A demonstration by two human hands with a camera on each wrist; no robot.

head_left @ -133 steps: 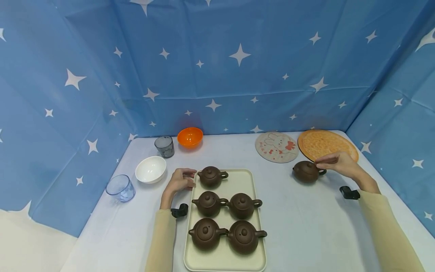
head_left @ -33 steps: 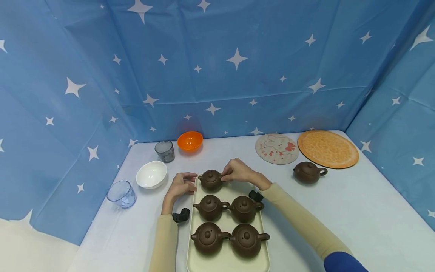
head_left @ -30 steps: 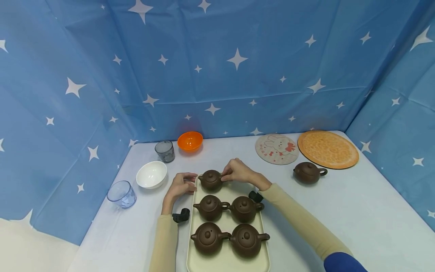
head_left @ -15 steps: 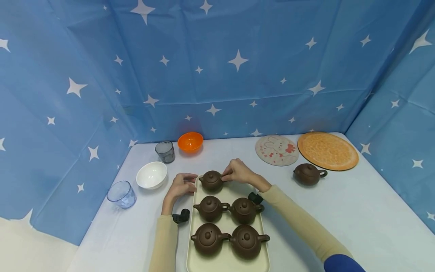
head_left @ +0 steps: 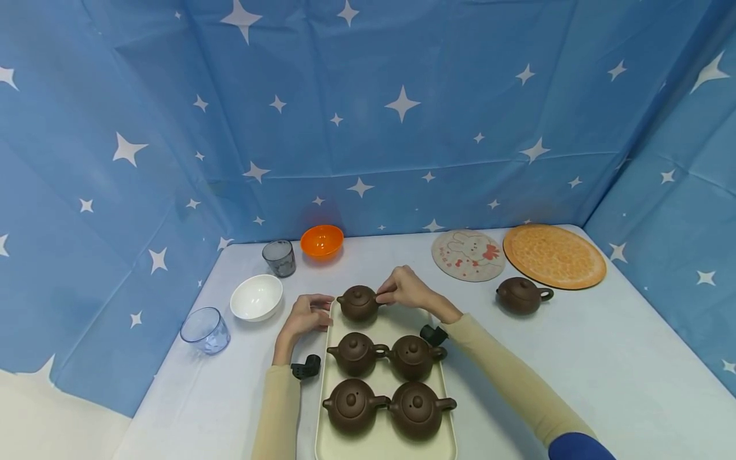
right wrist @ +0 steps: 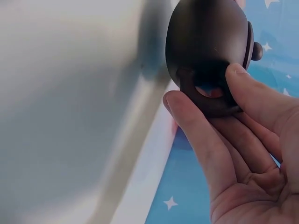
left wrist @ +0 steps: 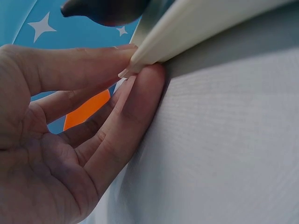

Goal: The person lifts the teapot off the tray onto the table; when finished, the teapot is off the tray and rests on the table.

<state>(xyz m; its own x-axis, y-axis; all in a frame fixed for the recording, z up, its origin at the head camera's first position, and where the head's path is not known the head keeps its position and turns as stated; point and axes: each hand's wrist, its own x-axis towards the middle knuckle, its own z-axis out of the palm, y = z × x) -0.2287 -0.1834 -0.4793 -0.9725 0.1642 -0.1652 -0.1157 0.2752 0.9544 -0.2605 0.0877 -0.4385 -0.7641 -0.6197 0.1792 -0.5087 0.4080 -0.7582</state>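
Note:
My right hand (head_left: pixel 407 287) pinches the loop handle of a small dark brown teapot (head_left: pixel 359 303) at the far left corner of the cream tray (head_left: pixel 382 447). In the right wrist view, thumb and fingers close round the handle of that teapot (right wrist: pixel 205 42), and its shadow falls on the tray apart from its base. My left hand (head_left: pixel 303 317) grips the tray's left rim, thumb above and fingers beneath, as the left wrist view shows with the rim (left wrist: pixel 149 46). Several larger brown teapots stand in two rows on the tray, among them the front right one (head_left: pixel 415 409).
Another brown teapot (head_left: pixel 519 296) stands at right, before an orange round mat (head_left: pixel 554 255) and a rabbit-print mat (head_left: pixel 468 255). To the left are a blue glass (head_left: pixel 207 332), a white bowl (head_left: pixel 256 298), a grey glass (head_left: pixel 280 258) and an orange bowl (head_left: pixel 322 243).
My right hand has left the teapot at right and come over to the small one on the tray, taking its handle. That teapot has just risen slightly. My left hand stays at the rim.

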